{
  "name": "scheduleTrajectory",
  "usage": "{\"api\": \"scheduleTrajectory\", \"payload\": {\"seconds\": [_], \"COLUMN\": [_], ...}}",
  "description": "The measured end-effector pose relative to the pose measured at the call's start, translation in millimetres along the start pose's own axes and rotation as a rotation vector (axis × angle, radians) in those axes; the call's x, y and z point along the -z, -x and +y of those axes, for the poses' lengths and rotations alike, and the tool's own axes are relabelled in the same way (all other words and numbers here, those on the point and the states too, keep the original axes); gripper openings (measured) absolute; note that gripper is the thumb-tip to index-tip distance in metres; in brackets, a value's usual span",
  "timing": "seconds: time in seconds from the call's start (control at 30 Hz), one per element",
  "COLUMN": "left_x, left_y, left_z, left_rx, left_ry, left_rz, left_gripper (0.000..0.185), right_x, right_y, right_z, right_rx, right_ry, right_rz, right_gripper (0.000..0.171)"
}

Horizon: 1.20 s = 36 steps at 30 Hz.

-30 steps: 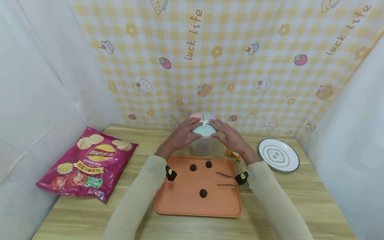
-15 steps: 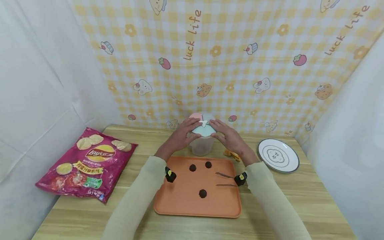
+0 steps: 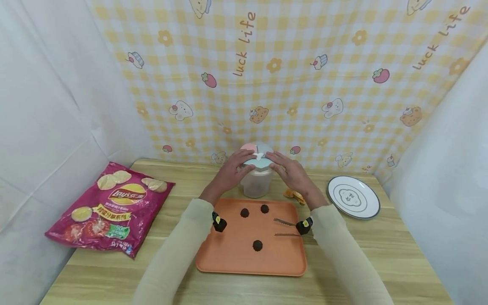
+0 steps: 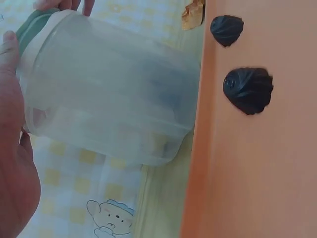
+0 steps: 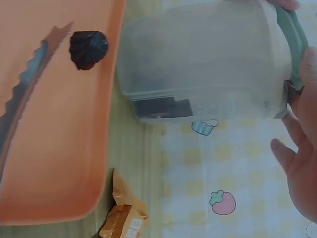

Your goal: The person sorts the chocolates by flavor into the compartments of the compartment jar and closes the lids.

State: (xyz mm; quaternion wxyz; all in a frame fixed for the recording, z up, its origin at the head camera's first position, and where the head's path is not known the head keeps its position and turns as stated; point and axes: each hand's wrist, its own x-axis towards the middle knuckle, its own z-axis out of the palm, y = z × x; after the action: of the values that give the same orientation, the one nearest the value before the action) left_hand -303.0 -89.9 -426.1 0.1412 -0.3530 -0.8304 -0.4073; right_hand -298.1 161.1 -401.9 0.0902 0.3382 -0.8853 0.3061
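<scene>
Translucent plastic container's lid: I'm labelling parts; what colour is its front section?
The front lid section is pale green, clearest in the head view.

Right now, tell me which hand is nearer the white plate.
Right. The right hand holds the lid from the right, with the white plate off to its right; the left hand holds the lid's left side, farther away.

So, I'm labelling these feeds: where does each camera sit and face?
Head: on the head, facing forward and down at tray, container and checked cloth; left hand, right hand and sleeves show.
Left wrist: on that wrist, facing the container's side and the tray, image sideways; the left hand and part of the right show.
Right wrist: on that wrist, also sideways, facing container, tray and orange wrapper; the right hand and part of the left show.
Both wrist views share the container, tray and cloth.
</scene>
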Motion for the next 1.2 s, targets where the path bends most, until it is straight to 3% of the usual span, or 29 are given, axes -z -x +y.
{"api": "scheduleTrajectory", "payload": {"seconds": [0.23,0.4,0.53,0.77,1.2], "left_x": [-2.5,-1.6,-1.4,-1.7,0.4], "left_y": [-4.3,-8.3,-11.6,-17.2,-19.4], "left_z": [3.5,6.7,8.0,13.1,19.5], "left_rx": [0.065,0.180,0.278,0.448,0.495], "left_ry": [0.049,0.036,0.006,0.089,0.122], "left_rz": [0.080,0.138,0.127,0.205,0.250], "left_gripper": [0.038,0.041,0.048,0.049,0.049], "right_x": [0.7,0.0,-0.4,-1.6,-1.8], "right_y": [-2.7,-6.8,-9.6,-16.7,-19.6], "right_z": [-3.4,-7.6,-11.4,-15.0,-21.4], "right_rx": [-0.079,-0.146,-0.173,-0.219,-0.277], "right_ry": [-0.050,-0.038,-0.004,0.024,0.000], "right_rz": [0.034,0.094,0.135,0.205,0.262], "right_gripper": [0.043,0.044,0.042,0.042,0.037]}}
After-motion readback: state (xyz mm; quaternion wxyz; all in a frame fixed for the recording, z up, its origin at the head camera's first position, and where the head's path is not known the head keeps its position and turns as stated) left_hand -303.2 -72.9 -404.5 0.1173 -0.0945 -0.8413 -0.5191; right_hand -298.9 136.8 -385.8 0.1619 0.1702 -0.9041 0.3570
